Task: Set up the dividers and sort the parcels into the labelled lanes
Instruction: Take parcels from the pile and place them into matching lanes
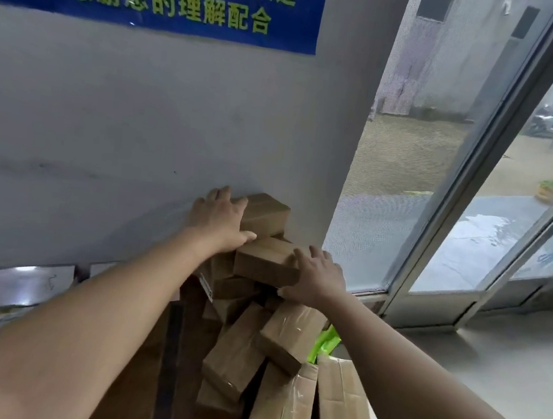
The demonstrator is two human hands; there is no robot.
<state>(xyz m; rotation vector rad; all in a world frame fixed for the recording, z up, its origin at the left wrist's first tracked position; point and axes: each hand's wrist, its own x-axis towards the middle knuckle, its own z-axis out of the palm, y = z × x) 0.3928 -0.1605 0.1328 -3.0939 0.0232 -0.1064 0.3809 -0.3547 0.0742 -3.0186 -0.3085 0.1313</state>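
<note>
Parcel (267,260): small taped carton atop the pile (253,337) against the wall (140,125). Likely light, rigid, tape slick. Left hand (219,218) and right hand (317,276) flank it, fingers spread flat. Best gripped by opposite ends.

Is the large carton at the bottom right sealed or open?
Open. The large carton has its flaps standing up and spread apart rather than taped down; what is inside cannot be seen.
</note>
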